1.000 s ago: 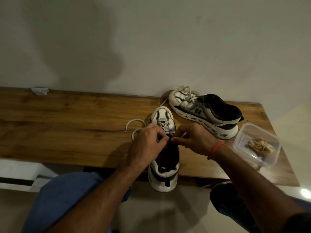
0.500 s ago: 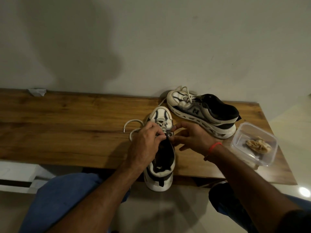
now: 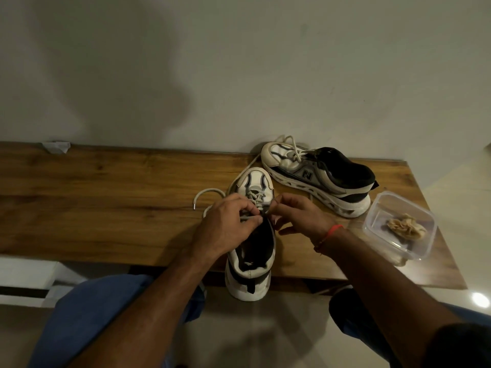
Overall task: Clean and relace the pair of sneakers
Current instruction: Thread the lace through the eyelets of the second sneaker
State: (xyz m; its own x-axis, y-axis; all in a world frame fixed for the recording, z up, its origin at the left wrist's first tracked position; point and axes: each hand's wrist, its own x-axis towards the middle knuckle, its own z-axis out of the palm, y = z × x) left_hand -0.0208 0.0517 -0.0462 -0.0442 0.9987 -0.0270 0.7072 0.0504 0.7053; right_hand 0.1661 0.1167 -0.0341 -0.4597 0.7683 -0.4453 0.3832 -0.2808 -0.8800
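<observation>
knees: blue trousers (image 3: 87, 314) bottom left, dark fabric bottom right, floor between them.
near sneaker (image 3: 251, 251): on the desk front edge, heel hanging over the edge toward the person, toe pointing at the wall. White with black collar and lining, upright.
left hand (image 3: 225, 224): over the near sneaker's throat from the left, fingers curled, thumb and fingertips pinching the lace at the upper eyelets.
right hand (image 3: 297, 216): over the same spot from the right, fingers curled, tips pinched on the lace next to the left hand's tips. Red thread band (image 3: 330, 232) on the wrist.
lace (image 3: 207, 193): white, already crossed through the lower eyelets; loose end loops out on the desk left of the toe, tipped end lying flat.
desk (image 3: 106, 197): wood grain top, against the wall.
plastic container (image 3: 398, 224): clear, no lid, near the desk's right front corner, just right of the far sneaker's heel. Crumpled beige cloth (image 3: 405, 228) inside.
far sneaker (image 3: 318, 176): at the back, lying roughly crosswise, toe left near the wall, heel right. Laces loose over the tongue, one strand trailing toward the near sneaker's toe.
paper scrap (image 3: 57, 147): white, crumpled, back left edge of the desk at the wall.
</observation>
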